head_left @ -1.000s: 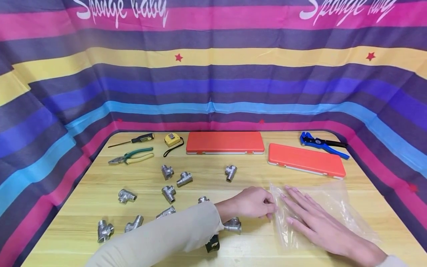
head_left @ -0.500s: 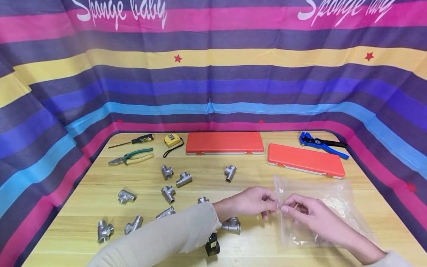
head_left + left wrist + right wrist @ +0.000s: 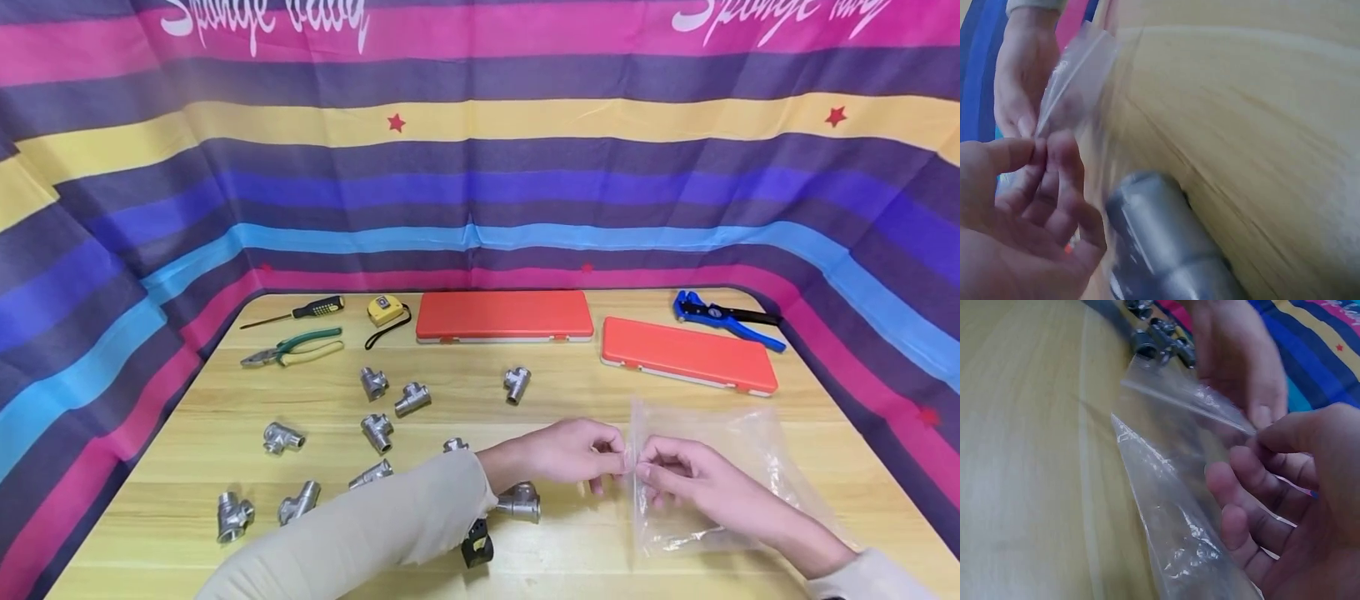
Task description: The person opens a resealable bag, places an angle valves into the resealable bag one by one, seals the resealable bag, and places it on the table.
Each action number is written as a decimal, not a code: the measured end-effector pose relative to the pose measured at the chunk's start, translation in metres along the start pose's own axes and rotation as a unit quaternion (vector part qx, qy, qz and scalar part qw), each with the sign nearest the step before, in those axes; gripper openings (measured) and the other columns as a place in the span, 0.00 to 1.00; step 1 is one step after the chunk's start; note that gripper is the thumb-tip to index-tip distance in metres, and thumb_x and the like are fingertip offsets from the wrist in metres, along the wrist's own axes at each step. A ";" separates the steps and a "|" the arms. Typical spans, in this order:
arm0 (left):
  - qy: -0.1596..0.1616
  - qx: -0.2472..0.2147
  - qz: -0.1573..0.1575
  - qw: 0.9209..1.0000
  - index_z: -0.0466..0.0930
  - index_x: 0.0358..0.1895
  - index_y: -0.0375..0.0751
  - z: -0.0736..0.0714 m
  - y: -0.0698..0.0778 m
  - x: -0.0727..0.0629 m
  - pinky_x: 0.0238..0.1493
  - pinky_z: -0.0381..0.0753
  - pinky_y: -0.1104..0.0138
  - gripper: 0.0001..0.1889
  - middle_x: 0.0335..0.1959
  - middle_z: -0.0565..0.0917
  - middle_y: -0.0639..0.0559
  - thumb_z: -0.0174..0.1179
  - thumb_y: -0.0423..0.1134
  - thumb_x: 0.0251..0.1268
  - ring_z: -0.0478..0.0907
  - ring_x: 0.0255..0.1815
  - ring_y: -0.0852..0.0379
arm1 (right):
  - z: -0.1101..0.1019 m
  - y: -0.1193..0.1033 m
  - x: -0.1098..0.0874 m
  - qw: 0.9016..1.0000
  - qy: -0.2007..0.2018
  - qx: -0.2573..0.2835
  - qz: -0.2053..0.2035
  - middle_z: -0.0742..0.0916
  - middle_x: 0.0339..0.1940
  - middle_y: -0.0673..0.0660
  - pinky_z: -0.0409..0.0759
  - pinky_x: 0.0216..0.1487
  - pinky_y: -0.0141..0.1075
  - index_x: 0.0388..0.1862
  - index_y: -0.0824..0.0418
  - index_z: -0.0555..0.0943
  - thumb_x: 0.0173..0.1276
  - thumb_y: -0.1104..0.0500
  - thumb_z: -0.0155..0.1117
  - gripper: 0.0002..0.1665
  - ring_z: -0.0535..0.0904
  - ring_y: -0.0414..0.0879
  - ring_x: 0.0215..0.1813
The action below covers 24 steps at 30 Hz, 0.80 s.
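A clear plastic zip bag [image 3: 750,467] lies on the right side of the wooden table, its zip edge raised toward the left. My left hand [image 3: 573,452] pinches that edge between thumb and index finger. Close beside it, my right hand [image 3: 701,483] pinches the same edge from the bag's side. In the right wrist view the bag [image 3: 1179,544] hangs in a fold below the fingers, and nothing shows inside it. The left wrist view has a metal tee fitting [image 3: 1172,244] below the left hand [image 3: 1029,206].
Several metal tee fittings [image 3: 377,432] lie scattered across the left and middle. Behind them are a screwdriver [image 3: 318,307], pliers [image 3: 296,347], a tape measure [image 3: 386,310], two red cases [image 3: 504,316] and a blue wire stripper [image 3: 723,317]. A striped cloth [image 3: 480,192] surrounds the table.
The right hand has gone from lying flat on the bag to pinching its edge near the left hand. The bag's edge has shifted slightly right.
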State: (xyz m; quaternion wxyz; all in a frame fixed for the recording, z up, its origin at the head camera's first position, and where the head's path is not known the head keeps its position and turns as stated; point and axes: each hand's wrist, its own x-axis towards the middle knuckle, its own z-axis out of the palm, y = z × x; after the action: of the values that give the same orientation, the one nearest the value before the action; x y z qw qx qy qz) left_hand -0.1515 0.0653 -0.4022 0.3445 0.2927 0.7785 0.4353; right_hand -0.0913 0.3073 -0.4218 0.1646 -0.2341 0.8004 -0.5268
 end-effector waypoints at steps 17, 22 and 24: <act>0.064 0.028 -0.004 0.998 0.85 0.52 0.52 -0.013 -0.009 -0.009 0.27 0.76 0.72 0.07 0.39 0.88 0.61 0.65 0.37 0.77 0.83 0.23 0.59 | 0.004 -0.009 0.003 0.991 0.065 -0.117 -0.019 0.83 0.26 0.45 0.75 0.34 0.32 0.33 0.51 0.78 0.78 0.70 0.59 0.16 0.81 0.37 0.31; 0.069 0.039 0.022 0.997 0.87 0.45 0.52 -0.009 -0.007 -0.006 0.19 0.69 0.73 0.06 0.35 0.86 0.62 0.61 0.42 0.84 0.81 0.19 0.60 | 0.019 -0.023 0.012 0.969 0.125 -0.213 0.028 0.76 0.21 0.37 0.68 0.29 0.31 0.29 0.45 0.74 0.77 0.62 0.65 0.17 0.71 0.31 0.27; 0.069 0.041 0.021 0.997 0.87 0.43 0.51 -0.010 -0.007 -0.005 0.19 0.67 0.74 0.09 0.32 0.86 0.60 0.59 0.44 0.86 0.80 0.18 0.60 | 0.023 -0.027 0.017 0.956 0.165 -0.239 0.041 0.77 0.21 0.37 0.69 0.29 0.30 0.32 0.44 0.77 0.79 0.58 0.68 0.15 0.70 0.31 0.26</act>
State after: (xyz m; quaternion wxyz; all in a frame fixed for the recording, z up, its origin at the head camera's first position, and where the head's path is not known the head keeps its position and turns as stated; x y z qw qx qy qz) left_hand -0.1572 0.0537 -0.4034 0.2681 0.2926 0.8114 0.4292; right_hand -0.0879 0.2714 -0.4061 -0.0088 -0.1434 0.9278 -0.3444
